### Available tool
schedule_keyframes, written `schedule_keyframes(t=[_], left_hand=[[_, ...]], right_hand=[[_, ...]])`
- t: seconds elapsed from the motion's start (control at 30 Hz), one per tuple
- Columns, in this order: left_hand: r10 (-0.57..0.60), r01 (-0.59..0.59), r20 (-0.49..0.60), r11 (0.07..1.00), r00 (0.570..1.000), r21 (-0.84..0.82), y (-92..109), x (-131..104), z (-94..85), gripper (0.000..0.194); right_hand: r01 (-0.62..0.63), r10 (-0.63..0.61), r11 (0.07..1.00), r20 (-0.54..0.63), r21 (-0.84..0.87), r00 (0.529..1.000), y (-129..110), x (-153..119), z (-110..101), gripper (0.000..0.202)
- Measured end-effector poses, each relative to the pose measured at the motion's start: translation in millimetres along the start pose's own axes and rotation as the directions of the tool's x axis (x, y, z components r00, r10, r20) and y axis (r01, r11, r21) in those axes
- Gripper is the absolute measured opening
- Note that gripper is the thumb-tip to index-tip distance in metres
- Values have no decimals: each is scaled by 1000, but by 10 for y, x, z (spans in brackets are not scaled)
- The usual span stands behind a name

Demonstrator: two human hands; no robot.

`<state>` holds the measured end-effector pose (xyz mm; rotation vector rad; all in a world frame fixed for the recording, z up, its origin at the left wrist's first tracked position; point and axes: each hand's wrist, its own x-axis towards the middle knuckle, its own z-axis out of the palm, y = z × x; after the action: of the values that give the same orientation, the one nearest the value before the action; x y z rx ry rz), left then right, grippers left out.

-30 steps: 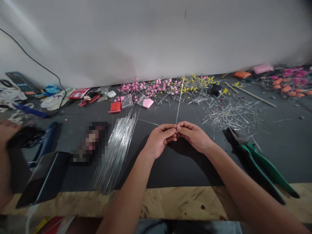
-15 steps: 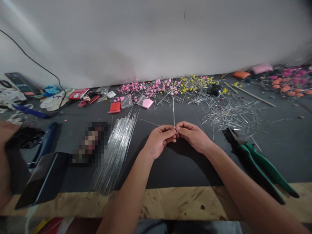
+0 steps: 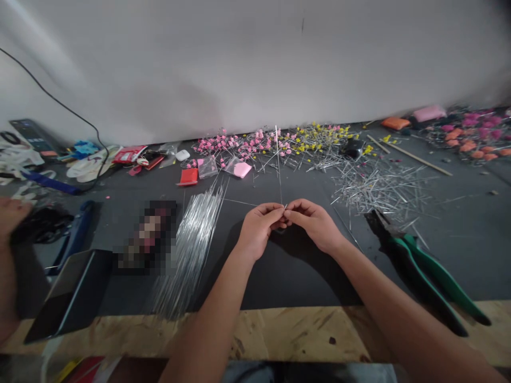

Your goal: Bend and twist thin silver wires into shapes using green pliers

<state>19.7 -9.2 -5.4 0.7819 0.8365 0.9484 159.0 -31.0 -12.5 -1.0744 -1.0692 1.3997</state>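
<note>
Thin silvery wire [image 3: 279, 170] stands upright from between my fingertips, over the dark mat. A second fine strand runs out leftward from my left hand [image 3: 261, 226], which pinches the wire between thumb and fingers. My right hand [image 3: 313, 221] is closed on the wire too, its fingertips touching those of the left. Where the strands meet is hidden by the fingers. Left of my hands lies a bundle of straight wires [image 3: 194, 239]. Green-handled pliers [image 3: 415, 260] lie to the right, jaws pointing away from me.
Pink-tipped wires [image 3: 243, 144] and yellow-tipped wires [image 3: 319, 135] line the wall, with loose cut wires [image 3: 379, 183] nearer. A foldable black device [image 3: 69, 292] stands at left, beside another person's hand [image 3: 11, 218]. Orange and magenta pieces [image 3: 471, 139] lie far right. The table's wooden edge [image 3: 295, 332] runs in front.
The upright wire's top has shifted slightly left, and the side strand has shifted a little left. My hands stay together in nearly the same place. The other person's hand has moved slightly.
</note>
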Motion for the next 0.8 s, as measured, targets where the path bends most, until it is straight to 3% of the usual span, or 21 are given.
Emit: schedule_keyframes(t=[0.13, 0.3, 0.8], left_hand=[[11, -10, -32, 1000, 999, 20, -13, 4, 1, 14], [-2, 3, -40, 1000, 999, 10, -2, 4, 7, 16], [-10, 9, 6, 1000, 1000, 20, 20, -15, 27, 13]], right_hand=[[12, -16, 997, -53, -73, 998, 13, -1, 10, 14], [45, -48, 992, -28, -114, 998, 7, -3, 7, 15], [-9, 8, 999, -27, -35, 1000, -3, 6, 9, 17]])
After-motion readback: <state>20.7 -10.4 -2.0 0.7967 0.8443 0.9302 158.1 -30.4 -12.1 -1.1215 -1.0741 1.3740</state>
